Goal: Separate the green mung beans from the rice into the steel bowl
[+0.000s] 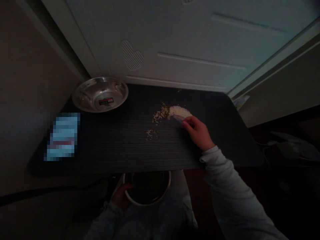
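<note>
My right hand [198, 132] is closed in a pinch on a thin, pale, see-through flat piece [179, 118]; its exact kind is unclear. That piece touches the near side of a heap of white grains that look like rice [180, 111]. Against the heap's left side lie small dark green grains [163, 110], partly mixed with the white ones. A smaller scatter of both grains [152, 134] lies nearer to me. Below the table's front edge, my left hand [122, 197] grips the left rim of a round bowl [147, 203] over my lap. The bowl's inside is too dark to make out.
A wide steel basin [120, 100] with a label inside stands at the back left of the dark table [112, 143]. A blurred, lit phone-like screen [63, 136] lies at the left. A white panel with a heart relief [175, 40] rises behind the table.
</note>
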Available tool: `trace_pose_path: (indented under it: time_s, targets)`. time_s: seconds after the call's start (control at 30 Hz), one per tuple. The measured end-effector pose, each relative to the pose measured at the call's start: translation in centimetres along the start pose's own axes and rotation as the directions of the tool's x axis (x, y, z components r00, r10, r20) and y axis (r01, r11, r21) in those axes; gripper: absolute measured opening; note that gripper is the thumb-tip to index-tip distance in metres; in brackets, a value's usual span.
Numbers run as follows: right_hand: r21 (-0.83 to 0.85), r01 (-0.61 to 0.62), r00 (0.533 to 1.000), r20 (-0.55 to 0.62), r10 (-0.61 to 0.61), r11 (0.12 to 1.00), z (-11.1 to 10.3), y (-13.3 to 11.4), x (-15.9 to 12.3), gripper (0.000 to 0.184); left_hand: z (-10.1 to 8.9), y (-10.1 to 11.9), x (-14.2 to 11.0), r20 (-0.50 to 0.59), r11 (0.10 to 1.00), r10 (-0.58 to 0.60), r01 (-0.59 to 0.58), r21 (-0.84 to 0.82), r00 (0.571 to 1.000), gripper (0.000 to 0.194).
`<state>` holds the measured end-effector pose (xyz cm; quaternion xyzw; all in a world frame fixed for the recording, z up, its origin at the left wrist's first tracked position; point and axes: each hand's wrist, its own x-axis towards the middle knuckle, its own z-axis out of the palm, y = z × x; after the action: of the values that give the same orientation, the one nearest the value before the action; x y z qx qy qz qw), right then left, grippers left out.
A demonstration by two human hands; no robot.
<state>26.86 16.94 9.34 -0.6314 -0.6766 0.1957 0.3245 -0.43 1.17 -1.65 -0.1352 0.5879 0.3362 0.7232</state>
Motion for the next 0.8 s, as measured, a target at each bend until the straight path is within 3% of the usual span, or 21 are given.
trace_pose_path:
  time_s: [0.33, 0.6, 0.7, 0.8]
  targets:
    - [-0.03, 0.08, 0.983, 0.165, -0.074, 0.996, 0.3, -1.9, -0.9, 0.014, -0.8, -0.2, 0.8, -0.007, 0.999, 0.025, -0.024, 0.021, 1.0, 0.014]
    - [-0.081, 0.128, 0.955, 0.28, -0.1, 0.989, -0.1, -3.8, -3.3, 0.014, -0.1, -0.3, 0.0, 0.099, 0.999, 0.033, -0.03, -0.029, 0.995, 0.032]
    - [-0.045, 0.068, 0.968, 0.245, -0.055, 0.997, -1.0, -3.2, -4.1, 0.016, 0.3, 0.0, -0.7, 0.047, 1.0, 0.022, -0.022, -0.003, 0.999, 0.031]
    - [0.047, -0.088, 0.992, 0.099, 0.083, 0.995, -2.8, -1.6, -5.0, 0.018, 0.5, 0.3, -1.0, 0.01, 1.0, 0.007, -0.007, 0.007, 1.0, 0.028]
